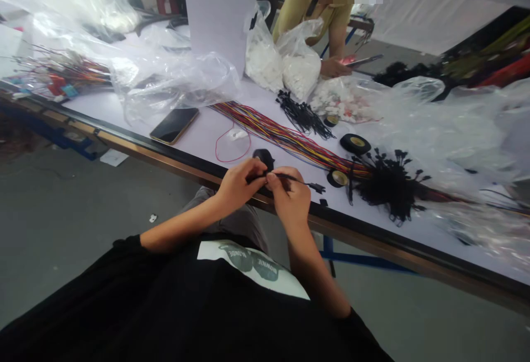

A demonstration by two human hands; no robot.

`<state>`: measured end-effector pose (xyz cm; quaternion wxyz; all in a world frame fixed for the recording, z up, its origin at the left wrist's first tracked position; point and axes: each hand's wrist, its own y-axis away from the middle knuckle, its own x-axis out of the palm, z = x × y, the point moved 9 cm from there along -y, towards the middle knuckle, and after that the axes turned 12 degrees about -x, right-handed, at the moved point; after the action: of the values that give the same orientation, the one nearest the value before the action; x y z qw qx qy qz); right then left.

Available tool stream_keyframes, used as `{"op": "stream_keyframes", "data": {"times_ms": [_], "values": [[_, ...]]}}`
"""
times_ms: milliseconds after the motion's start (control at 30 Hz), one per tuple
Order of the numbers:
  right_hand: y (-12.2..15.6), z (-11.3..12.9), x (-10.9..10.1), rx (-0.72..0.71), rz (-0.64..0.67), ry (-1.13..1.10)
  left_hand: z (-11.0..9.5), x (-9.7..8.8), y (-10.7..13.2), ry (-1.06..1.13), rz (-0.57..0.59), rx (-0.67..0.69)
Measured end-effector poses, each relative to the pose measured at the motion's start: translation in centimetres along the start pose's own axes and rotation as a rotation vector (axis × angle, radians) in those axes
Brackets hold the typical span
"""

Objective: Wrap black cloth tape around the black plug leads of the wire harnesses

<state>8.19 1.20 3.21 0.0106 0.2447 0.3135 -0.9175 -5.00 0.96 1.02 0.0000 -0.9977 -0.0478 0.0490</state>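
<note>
Close together at the table's near edge, both my hands work with fingertips almost touching. My right hand [292, 196] is closed in a pinch on a thin black cable, whose black connector [317, 187] sticks out to the right. My left hand [240, 185] is also pinched shut, at the cable's other end; what lies between its fingertips is too small to make out. Just behind the fingertips stands a roll of black tape [265, 158], partly covered by my left hand. A loop of thin red wire [217, 149] lies on the table to the left.
Beyond my hands runs a bundle of coloured wires [281, 136], ending at a pile of black connectors [389, 185]. More tape rolls [355, 144], black cable pieces [304, 113], a phone [174, 125] and plastic bags [174, 80] lie around. A person [306, 3] leans at the far side.
</note>
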Motion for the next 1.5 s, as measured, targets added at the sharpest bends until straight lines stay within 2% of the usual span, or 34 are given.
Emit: {"op": "stream_keyframes", "data": {"times_ms": [67, 133, 233, 300, 400, 567, 600, 667, 733, 767, 800, 900, 967, 1100, 1233, 1300, 1400, 1433, 1500], "values": [[-0.2, 0.0, -0.7, -0.002, -0.052, 0.020, 1.4, 0.2, -0.2, 0.259, 0.061, -0.155], [-0.3, 0.1, -0.8, -0.013, -0.040, 0.013, 2.6, 1.4, -0.2, 0.463, 0.233, -0.314], [-0.4, 0.4, 0.0, -0.010, 0.043, -0.085, 3.1, 3.6, 0.1, 0.579, 0.568, -0.447], [-0.2, -0.1, 0.4, 0.061, 0.050, -0.210, 3.3, 4.1, 0.1, 0.607, 0.667, -0.462], [0.1, -1.7, 0.6, 0.204, -0.048, -0.390, 3.2, 3.8, -0.1, 0.583, 0.610, -0.379], [0.0, -3.9, 0.4, 0.343, -0.200, -0.565, 0.1, 1.6, 0.9, 0.237, 0.460, 0.015], [0.0, -4.1, 0.2, 0.353, -0.207, -0.569, -0.3, 1.4, 1.2, 0.166, 0.474, 0.062], [-0.3, -3.9, -0.3, 0.331, -0.163, -0.522, -0.7, 1.7, 1.8, 0.077, 0.587, 0.094], [-0.7, -3.2, -0.6, 0.249, -0.080, -0.433, -0.4, 2.7, 2.2, 0.063, 0.738, 0.068], [-0.9, -2.7, -0.7, 0.195, -0.043, -0.391, -0.2, 3.0, 2.1, 0.079, 0.763, 0.043], [-1.1, -2.2, -0.9, 0.140, -0.019, -0.355, 0.0, 3.1, 1.6, 0.098, 0.732, 0.019], [-1.3, -0.5, -1.5, -0.022, -0.039, -0.257, 0.5, 2.5, -0.2, 0.079, 0.430, -0.010], [-1.2, 0.1, -2.0, -0.063, -0.078, -0.187, 0.2, 2.1, -0.6, -0.015, 0.263, 0.013], [-1.0, 0.5, -1.3, -0.004, 0.009, -0.085, -0.7, 1.7, -0.6, -0.152, 0.129, 0.080], [-0.9, 0.9, -0.9, -0.014, 0.065, -0.020, -1.3, 1.0, 0.0, -0.113, 0.036, 0.133], [-0.8, 0.8, -1.1, -0.012, 0.037, -0.021, -0.7, 0.7, 0.2, 0.025, 0.025, 0.080], [-0.6, 0.4, -1.5, 0.005, -0.039, -0.060, 1.2, 0.6, 0.1, 0.344, 0.059, -0.110], [-0.6, 0.3, -1.6, 0.014, -0.054, -0.081, 1.8, 1.0, -0.1, 0.442, 0.114, -0.183], [-0.5, 0.0, -1.3, 0.043, -0.041, -0.144, 2.7, 2.5, -0.3, 0.576, 0.329, -0.325]]}}
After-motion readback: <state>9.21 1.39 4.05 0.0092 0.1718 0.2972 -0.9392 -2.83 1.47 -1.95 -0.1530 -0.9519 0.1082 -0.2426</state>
